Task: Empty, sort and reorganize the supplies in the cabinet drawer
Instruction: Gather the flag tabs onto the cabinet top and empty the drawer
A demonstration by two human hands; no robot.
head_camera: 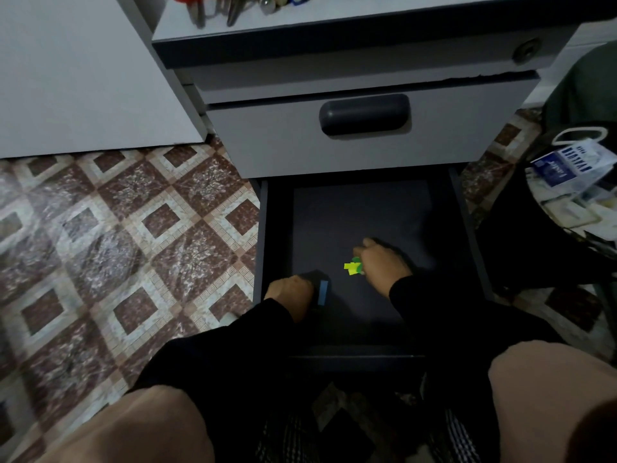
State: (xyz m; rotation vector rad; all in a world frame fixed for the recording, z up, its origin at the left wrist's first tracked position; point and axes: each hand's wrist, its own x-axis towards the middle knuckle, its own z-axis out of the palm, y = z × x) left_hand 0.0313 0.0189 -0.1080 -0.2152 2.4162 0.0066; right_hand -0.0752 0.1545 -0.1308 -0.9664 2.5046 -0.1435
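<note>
Bottom cabinet drawer point(467, 228) stood pulled out, both hands inside.

Small yellow-green scraps point(352, 266) lay on the dark drawer floor, touching the right hand point(384, 262), whose curled fingers closed on them. The left hand point(289, 294) gripped a dark, blue-edged object point(322, 290) near the drawer's left wall. Above, the grey drawer point(283, 142) was shut; tools point(233, 10) lay on the worktop point(334, 15). Patterned floor point(117, 228) lay to the left.

A single head-worn camera looks steeply down and forward, close above the person's knees point(133, 426), into an open bottom drawer point(360, 212), the cabinet point(334, 55) beyond.
</note>
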